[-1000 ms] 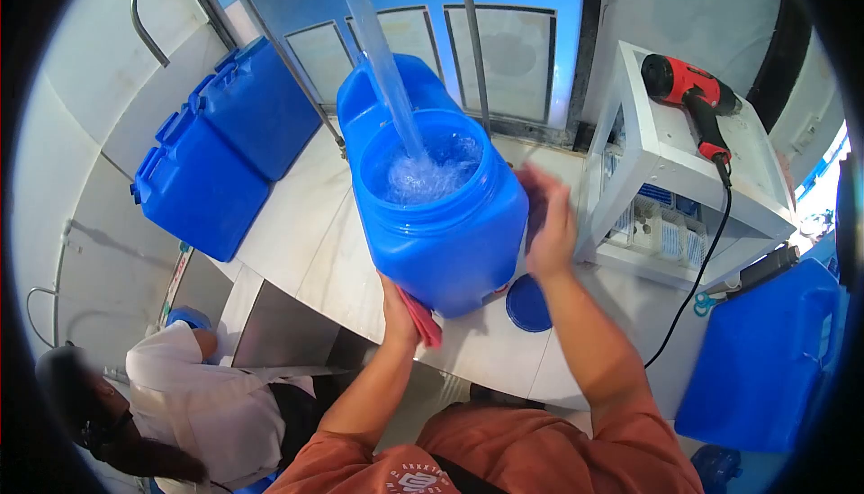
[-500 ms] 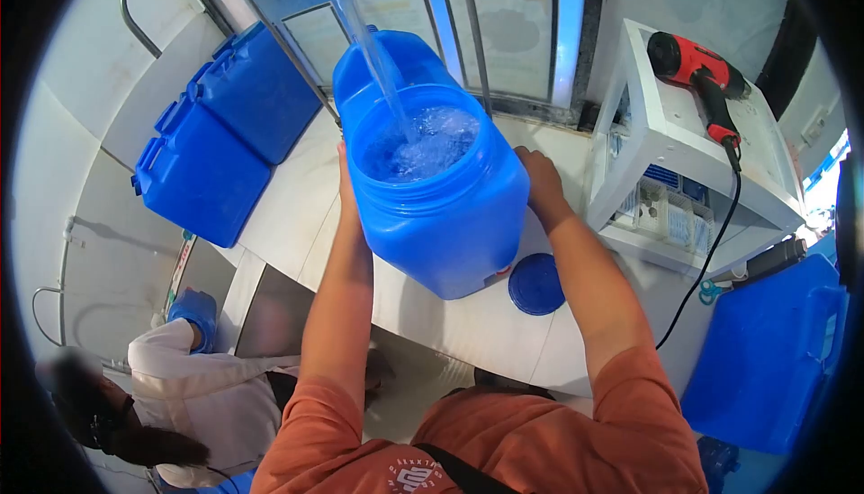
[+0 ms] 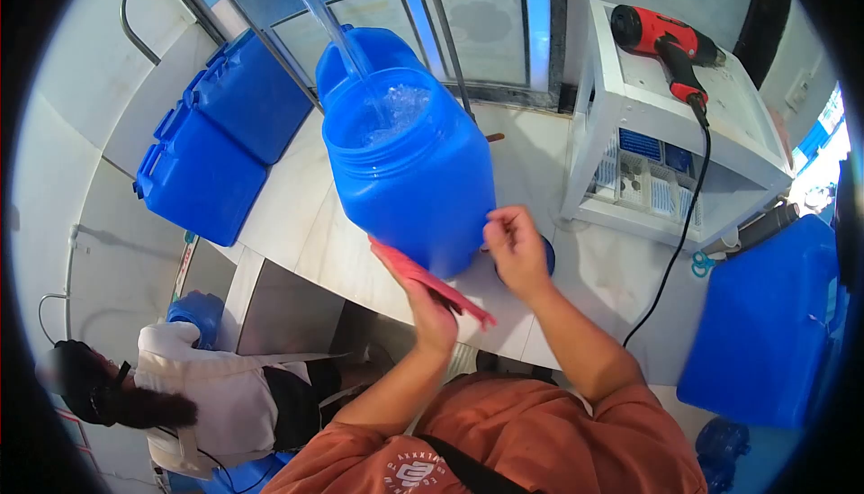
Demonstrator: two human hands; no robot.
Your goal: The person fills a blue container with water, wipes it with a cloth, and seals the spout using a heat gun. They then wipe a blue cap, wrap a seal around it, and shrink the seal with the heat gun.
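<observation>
A wide-mouthed blue water jug (image 3: 416, 193) stands on the white counter, and a stream of water (image 3: 337, 31) falls into its round opening. My left hand (image 3: 434, 316) is closed on a folded red cloth (image 3: 423, 276) against the jug's lower front. Beside the jug's lower right side is my right hand (image 3: 517, 251), its fingers loosely curled and apart, with nothing visible in them. Behind that hand lies a round blue cap (image 3: 548, 258) on the counter, mostly covered.
Blue jugs (image 3: 202, 175) stand at the left. A white shelf (image 3: 621, 89) at the right carries a red heat gun (image 3: 661, 40) with a black cord. Another blue container (image 3: 756, 332) is at the lower right. A person (image 3: 211, 377) in white is at the lower left.
Both hands have left the jug's sides and come down toward its front. A red cloth is now in my left hand. The water still runs.
</observation>
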